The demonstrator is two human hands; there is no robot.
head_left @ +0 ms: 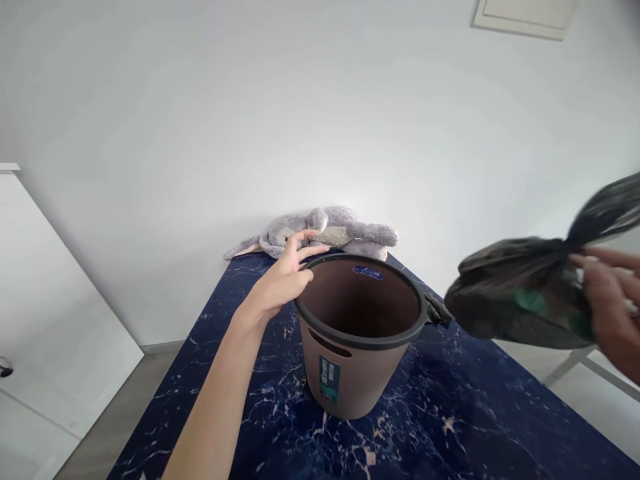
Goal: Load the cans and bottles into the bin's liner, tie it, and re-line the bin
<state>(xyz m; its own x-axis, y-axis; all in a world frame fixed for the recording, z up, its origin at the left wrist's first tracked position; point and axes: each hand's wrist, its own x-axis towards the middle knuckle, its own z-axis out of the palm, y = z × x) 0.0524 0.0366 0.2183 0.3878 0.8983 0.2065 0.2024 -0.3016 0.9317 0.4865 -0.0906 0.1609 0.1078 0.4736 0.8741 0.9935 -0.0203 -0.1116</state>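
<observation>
Standing at my far left is a white cabinet [55,320] with a dark knob [6,368], and beside it a strip of greyish floor [123,390] runs to the foot of the plain, pale wall [150,120]. Then comes the counter [210,373], deep blue with white veins and tan flecks, narrowing away from me. A grey plush toy [375,233] lies along its far end, by the wall. My left fingers [314,251] are spread loosely at the left of the bin [360,373], clenched on nothing. The bin, brown with a dark rim [360,341] and a teal label [329,379], stands upright on the counter. Right of it, a dark bag [520,300] is held up in the air, its gathered neck pinched in my blurred right fingers [603,287]. A white panel [525,17] sits high on the wall; a pale leg [570,367] shows beyond the counter's right edge.
</observation>
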